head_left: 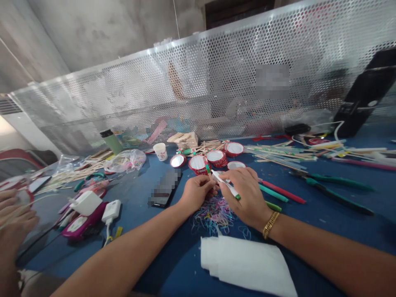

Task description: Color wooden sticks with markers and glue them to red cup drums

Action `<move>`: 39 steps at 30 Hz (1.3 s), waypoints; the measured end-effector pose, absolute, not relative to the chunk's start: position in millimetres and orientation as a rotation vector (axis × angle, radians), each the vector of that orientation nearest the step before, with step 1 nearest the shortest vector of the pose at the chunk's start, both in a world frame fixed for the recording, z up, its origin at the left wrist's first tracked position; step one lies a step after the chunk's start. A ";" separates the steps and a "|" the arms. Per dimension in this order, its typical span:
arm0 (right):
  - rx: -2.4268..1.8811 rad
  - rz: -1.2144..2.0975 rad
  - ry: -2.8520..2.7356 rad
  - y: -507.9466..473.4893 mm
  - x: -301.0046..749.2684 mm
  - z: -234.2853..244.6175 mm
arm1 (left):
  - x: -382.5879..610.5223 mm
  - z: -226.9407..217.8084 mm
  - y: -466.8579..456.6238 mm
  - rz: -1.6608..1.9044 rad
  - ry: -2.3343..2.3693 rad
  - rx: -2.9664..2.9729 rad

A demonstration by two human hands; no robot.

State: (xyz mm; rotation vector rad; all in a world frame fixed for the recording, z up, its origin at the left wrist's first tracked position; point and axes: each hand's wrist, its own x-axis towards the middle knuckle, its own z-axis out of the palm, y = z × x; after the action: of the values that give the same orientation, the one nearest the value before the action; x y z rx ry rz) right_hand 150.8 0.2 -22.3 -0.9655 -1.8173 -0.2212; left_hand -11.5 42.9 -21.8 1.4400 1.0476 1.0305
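My left hand (195, 193) pinches a thin wooden stick (207, 166) whose upper end is coloured red and green. In my right hand (248, 194), which wears a gold bracelet (270, 225), is a white marker pen with green ends (228, 186); its tip lies close to the stick. Beneath both hands a pile of thin multicoloured rubber bands (215, 215) spreads over the blue table. Just beyond them stand several red-rimmed round containers with white tops (216, 156). Red, teal and green pens (283, 190) lie beside my right hand, partly covered by it.
A phone (166, 187), a paper cup (160, 152) and chargers (111, 211) are to the left. Pliers (334, 192) and many sticks (278, 152) lie right. White folded material (244, 262) is in front. Another person's hand (17, 214) shows far left; a perforated metal screen (130, 99) stands behind.
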 end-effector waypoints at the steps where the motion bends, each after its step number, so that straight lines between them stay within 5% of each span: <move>1: -0.961 -0.214 -1.825 0.0 150.7 -22.1 | -11.4 -21.6 42.7 1.030 1.041 1.442; 39: -0.984 -0.213 -1.835 -0.4 151.7 -21.9 | -13.0 -21.9 43.1 1.003 1.058 1.454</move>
State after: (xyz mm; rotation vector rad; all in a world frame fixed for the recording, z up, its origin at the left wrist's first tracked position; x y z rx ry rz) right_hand 151.7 -0.4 -21.9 -0.9841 -1.8353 -0.2130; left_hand -13.0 43.1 -21.9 1.4543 1.0577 1.0027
